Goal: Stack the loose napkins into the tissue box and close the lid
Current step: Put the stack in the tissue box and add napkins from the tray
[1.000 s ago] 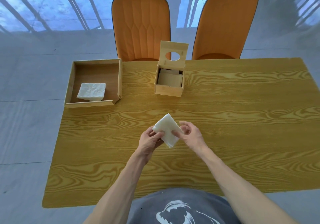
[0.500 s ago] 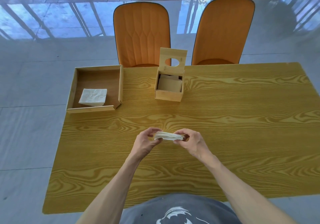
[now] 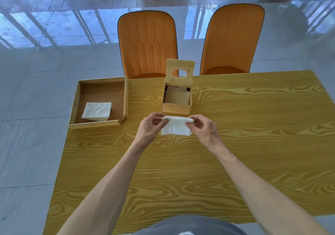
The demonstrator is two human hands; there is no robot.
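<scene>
A folded white napkin [image 3: 175, 127] hangs between both hands just in front of the tissue box. My left hand [image 3: 149, 128] pinches its upper left corner and my right hand [image 3: 203, 128] pinches its upper right corner. The wooden tissue box [image 3: 176, 106] stands on the table with its lid [image 3: 180, 72] tipped up at the back; the lid has an oval hole. A pale sheet lies inside the box. A second stack of white napkins [image 3: 97, 111] rests in the wooden tray [image 3: 101, 124] to the left.
The yellow wood-grain table [image 3: 235, 144] spreads under everything. Two orange chairs [image 3: 147, 44] stand at its far edge behind the box. The tray overhangs the table's left edge. Glossy grey floor surrounds the table.
Both hands have carried the napkin forward, closer to the tissue box. The napkin went from tilted, to flat, to hanging down from its top edge. The camera tipped down slightly.
</scene>
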